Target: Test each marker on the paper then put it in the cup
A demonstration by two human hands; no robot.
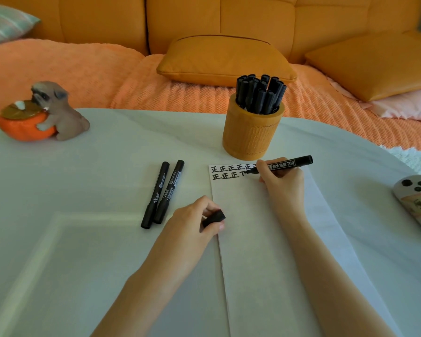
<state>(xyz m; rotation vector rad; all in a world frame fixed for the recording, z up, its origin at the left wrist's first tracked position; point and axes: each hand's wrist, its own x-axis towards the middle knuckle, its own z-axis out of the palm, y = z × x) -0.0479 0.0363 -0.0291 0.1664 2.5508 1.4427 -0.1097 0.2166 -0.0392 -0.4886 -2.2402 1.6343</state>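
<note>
Head: right hand [281, 182], marker [286, 163] on paper [253, 239]; left hand [192, 220] grips likely cap [214, 218].

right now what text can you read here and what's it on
"超大容量700": on the marker in the right hand.
"正" repeated in two rows, last one unfinished: on the paper.
Print on the two lying markers: too small to read.
Characters on the painted object at the right edge: unreadable.

The person's left hand [192, 221] and right hand [283, 182] were bare. The slender left forearm [156, 276] and right forearm [326, 263] were bare too, uncovered from the wrist to the lower edge of the view. The left thumb's nail looked short and plain.
</note>
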